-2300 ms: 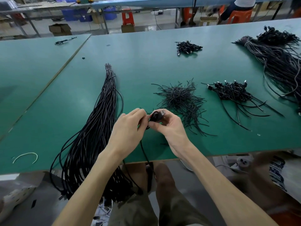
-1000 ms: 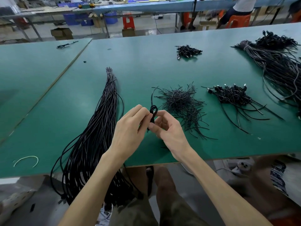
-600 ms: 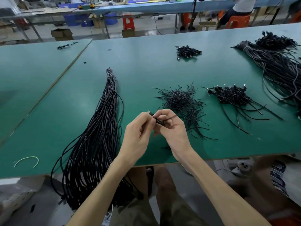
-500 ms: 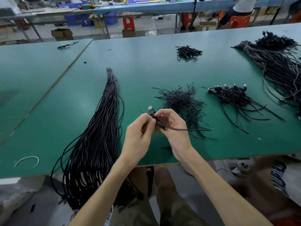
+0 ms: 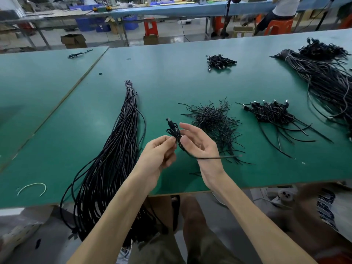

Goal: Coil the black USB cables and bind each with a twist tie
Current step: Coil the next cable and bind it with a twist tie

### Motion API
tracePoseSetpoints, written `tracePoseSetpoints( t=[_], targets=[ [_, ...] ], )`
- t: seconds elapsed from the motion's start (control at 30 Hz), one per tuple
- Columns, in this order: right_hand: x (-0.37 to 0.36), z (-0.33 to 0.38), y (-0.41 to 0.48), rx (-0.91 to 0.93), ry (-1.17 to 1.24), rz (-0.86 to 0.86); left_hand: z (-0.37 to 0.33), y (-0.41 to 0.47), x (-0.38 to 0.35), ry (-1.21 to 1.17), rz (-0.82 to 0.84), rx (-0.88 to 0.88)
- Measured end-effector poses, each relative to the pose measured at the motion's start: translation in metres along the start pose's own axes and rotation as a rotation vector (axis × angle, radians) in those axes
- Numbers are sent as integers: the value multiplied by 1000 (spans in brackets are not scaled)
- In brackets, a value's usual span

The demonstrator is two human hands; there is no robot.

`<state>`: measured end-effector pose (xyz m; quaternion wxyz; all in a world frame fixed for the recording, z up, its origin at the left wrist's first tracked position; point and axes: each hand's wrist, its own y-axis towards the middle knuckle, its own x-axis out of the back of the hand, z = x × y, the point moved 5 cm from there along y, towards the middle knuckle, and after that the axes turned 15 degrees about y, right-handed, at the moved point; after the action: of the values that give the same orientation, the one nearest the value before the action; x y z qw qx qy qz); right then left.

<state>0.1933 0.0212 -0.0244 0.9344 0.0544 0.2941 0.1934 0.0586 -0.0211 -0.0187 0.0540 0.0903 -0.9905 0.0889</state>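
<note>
The left hand [image 5: 158, 149] pinches one little cable coil [image 5: 173, 130], the right hand [image 5: 199, 144] spreads its fingers apart; a heap of coils [image 5: 270, 113] sits at two o'clock, but a big bunch of loose cables [image 5: 118, 149] waits at nine o'clock.

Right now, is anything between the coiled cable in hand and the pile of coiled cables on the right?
Yes: the heap of twist ties lies on the table between the coiled cable, pinched by the left hand, and that pile. Lifted, it could probably pass over.
</note>
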Motion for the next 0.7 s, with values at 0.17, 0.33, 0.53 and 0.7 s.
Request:
tracePoseSetpoints(
  t=[0.17,0.33,0.53,0.7],
  targets=[
    [0,-3,1,-10,-35,31,3,10,3,-122,30,68],
    [4,-6,2,14,-103,-41,-2,9,8,69,-49,-49],
    [10,-8,0,-3,-57,-80,-5,6,11,223,-7,-174],
    [11,-14,1,-54,-51,-84,-2,6,20,199,113,-201]
  ],
)
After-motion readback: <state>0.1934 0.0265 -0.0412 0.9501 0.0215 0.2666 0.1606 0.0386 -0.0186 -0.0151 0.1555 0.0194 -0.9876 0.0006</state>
